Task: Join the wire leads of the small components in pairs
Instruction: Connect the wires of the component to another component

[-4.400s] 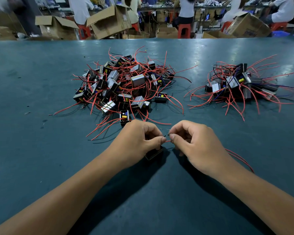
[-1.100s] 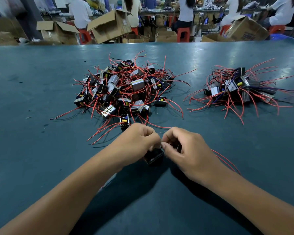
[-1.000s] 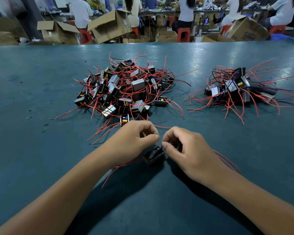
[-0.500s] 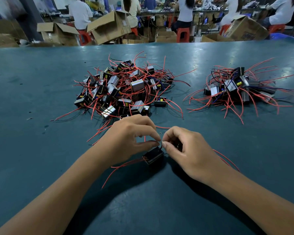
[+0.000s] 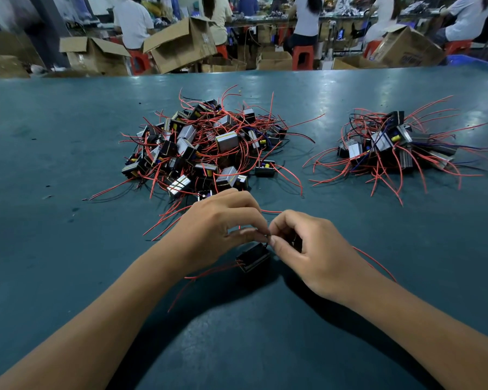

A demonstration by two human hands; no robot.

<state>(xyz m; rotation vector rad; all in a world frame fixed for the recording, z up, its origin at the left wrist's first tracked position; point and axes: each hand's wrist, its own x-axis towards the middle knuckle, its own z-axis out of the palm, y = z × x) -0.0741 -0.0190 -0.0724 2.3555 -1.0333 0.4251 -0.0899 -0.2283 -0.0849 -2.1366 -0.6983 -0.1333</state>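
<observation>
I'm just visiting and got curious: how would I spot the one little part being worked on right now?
On the green table lie two heaps of red-wired parts; look nearer than both. Between the left hand and right hand sits a single black component, alone, its leads pinched at the fingertips above it.

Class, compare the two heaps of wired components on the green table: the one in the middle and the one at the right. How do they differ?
The middle heap is larger and holds more components; the right heap is smaller. The middle heap lies just beyond the left hand; the right heap lies off to the side, away from both hands. Both are tangles of small dark blocks with red leads on the table.
</observation>
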